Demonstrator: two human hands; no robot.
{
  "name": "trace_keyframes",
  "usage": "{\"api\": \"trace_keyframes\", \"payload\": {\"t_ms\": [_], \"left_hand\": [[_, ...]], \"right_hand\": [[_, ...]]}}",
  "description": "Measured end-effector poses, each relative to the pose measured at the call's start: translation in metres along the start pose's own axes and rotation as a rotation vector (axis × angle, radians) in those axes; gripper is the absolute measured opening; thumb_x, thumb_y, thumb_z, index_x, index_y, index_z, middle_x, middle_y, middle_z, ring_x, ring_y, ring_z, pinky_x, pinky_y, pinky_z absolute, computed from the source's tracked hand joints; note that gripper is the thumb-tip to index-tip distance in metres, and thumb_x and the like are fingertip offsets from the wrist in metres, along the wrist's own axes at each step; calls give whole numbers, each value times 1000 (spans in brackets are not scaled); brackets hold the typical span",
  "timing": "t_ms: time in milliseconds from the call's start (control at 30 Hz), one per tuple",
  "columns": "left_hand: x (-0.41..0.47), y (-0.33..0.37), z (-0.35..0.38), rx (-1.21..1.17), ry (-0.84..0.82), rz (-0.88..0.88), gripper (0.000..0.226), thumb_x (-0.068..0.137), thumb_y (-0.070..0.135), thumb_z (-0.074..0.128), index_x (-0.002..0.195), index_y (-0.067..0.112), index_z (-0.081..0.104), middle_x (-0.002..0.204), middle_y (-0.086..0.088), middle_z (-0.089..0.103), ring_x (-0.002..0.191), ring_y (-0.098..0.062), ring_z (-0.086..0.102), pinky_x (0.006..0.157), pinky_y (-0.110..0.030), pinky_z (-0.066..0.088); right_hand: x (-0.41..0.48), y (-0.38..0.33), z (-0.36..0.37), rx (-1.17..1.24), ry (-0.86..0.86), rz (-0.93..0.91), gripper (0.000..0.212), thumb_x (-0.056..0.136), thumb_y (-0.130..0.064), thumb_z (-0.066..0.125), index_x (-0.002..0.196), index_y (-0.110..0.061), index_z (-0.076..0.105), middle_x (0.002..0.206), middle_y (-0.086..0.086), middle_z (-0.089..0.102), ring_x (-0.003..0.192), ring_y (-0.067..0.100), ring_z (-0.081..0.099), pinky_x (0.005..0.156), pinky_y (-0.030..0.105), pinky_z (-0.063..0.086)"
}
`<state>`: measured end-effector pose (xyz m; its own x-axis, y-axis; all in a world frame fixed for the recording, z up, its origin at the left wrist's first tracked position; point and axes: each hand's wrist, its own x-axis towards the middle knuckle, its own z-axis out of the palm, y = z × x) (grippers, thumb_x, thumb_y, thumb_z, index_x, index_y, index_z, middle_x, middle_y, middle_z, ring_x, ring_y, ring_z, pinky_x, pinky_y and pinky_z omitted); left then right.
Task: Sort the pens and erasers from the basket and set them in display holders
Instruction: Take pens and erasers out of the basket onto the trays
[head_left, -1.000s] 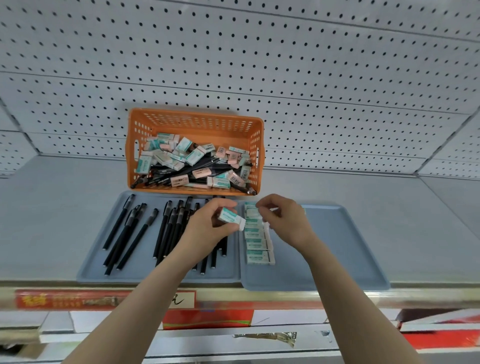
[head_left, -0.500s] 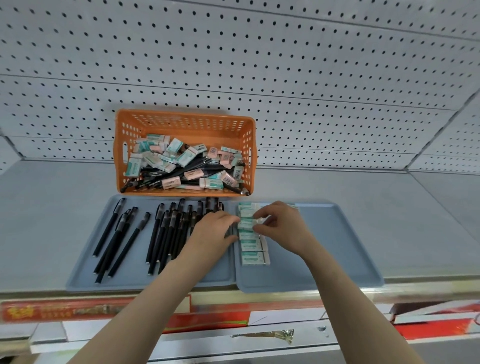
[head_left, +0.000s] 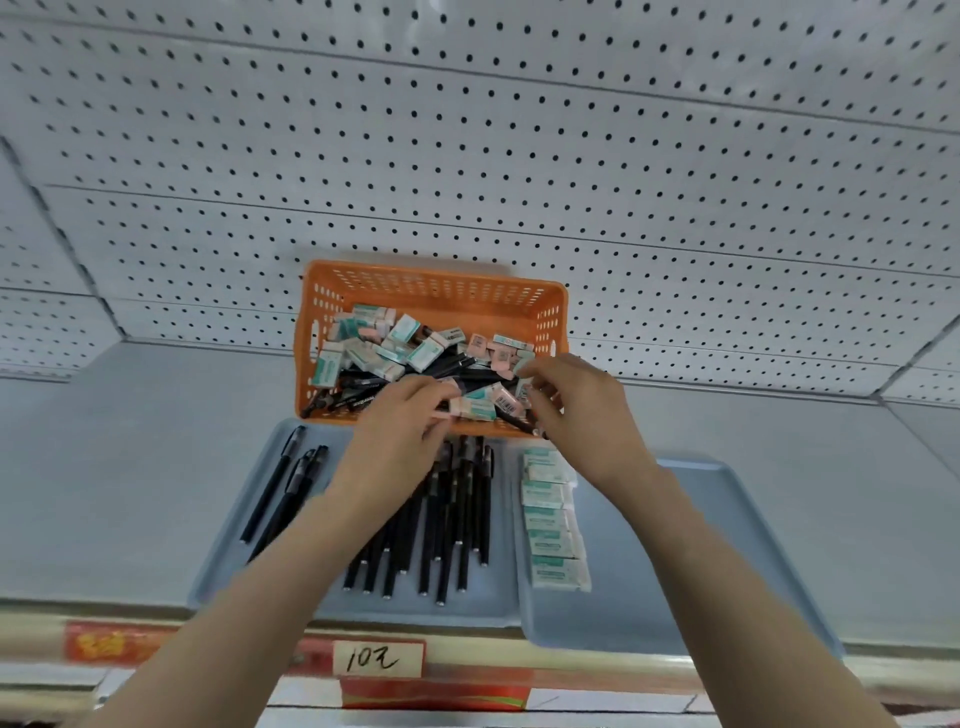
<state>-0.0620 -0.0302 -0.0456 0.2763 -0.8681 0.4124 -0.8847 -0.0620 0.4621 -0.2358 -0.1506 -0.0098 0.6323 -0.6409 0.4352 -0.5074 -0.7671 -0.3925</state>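
I have both hands at the near edge of the basket (head_left: 431, 278); my left hand (head_left: 400, 436) reaches with fingers close together, a pale eraser (head_left: 478, 409) right at their tips; my right hand (head_left: 587, 405) has fingers curled among the erasers; through the blur I cannot tell whether either pinches one; I would pinch one eraser by its short sides and lift it clear of the pens (head_left: 358, 387) underneath; the laid row of erasers (head_left: 550, 519) lies back toward me from my right fingertips.
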Motion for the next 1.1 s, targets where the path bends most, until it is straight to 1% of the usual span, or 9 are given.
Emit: {"api": "trace_keyframes", "payload": {"t_ms": [133, 267, 367, 500, 667, 733, 900, 1000, 1100], "left_hand": [[38, -33, -14, 174, -21, -38, 44, 91, 13, 64, 134, 10, 55, 131, -12, 55, 120, -33, 50, 101, -44, 43], [74, -46, -12, 345, -172, -67, 48, 98, 26, 54, 142, 10, 44, 142, -14, 47, 131, -36, 42, 108, -45, 37], [93, -48, -5, 457, -267, -62, 48, 99, 34, 50, 143, 13, 43, 138, -11, 52, 126, -33, 48, 102, -45, 44], [109, -54, 5, 562, -317, -9, 50, 98, 35, 52, 143, 16, 41, 129, -8, 60, 114, -31, 57, 96, -42, 44], [117, -57, 12, 480, -331, 33, 62, 95, 26, 59, 148, 12, 31, 123, -12, 61, 104, -31, 61, 81, -37, 48], [123, -60, 14, 442, -365, 27, 59, 93, 25, 62, 145, 13, 38, 128, -13, 58, 109, -32, 60, 88, -39, 50], [132, -65, 14, 382, -415, -11, 52, 90, 24, 65, 139, 16, 47, 135, -11, 50, 119, -31, 53, 95, -44, 46], [132, -64, 15, 258, -367, -30, 45, 87, 20, 68, 130, 15, 52, 130, -9, 55, 116, -28, 53, 93, -40, 46], [131, -61, 16, 155, -301, -39, 43, 89, 21, 67, 129, 15, 53, 127, -7, 59, 113, -25, 55, 89, -35, 46]], "right_hand": [[44, -11, 17, -176, -241, 50, 50, 92, -5, 56, 140, -14, 49, 124, 13, 58, 109, 32, 58, 90, 34, 45], [78, -14, 42, -375, -458, 145, 63, 86, 3, 51, 146, -5, 31, 136, 23, 41, 123, 41, 45, 100, 43, 42], [90, -12, 56, -441, -534, 187, 68, 86, 0, 53, 148, -7, 26, 141, 25, 35, 127, 45, 40, 102, 50, 41], [97, 0, 69, -456, -500, 182, 61, 89, -5, 49, 147, -13, 30, 136, 22, 45, 124, 43, 43, 101, 50, 42], [98, 8, 74, -423, -371, 117, 46, 93, -8, 50, 138, -10, 43, 125, 17, 56, 119, 36, 48, 107, 41, 32], [99, 9, 77, -370, -314, 98, 43, 93, -9, 52, 135, -10, 46, 124, 17, 58, 119, 36, 48, 106, 41, 35], [91, 11, 86, -369, -322, 126, 40, 100, -33, 45, 137, -17, 46, 134, 12, 49, 126, 38, 43, 104, 49, 38], [95, 14, 87, -332, -333, 99, 41, 99, -30, 48, 138, -18, 45, 132, 13, 51, 120, 40, 46, 104, 50, 38], [98, 16, 86, -233, -278, 55, 39, 95, -21, 57, 133, -16, 54, 122, 15, 61, 115, 39, 51, 104, 44, 35]]}}
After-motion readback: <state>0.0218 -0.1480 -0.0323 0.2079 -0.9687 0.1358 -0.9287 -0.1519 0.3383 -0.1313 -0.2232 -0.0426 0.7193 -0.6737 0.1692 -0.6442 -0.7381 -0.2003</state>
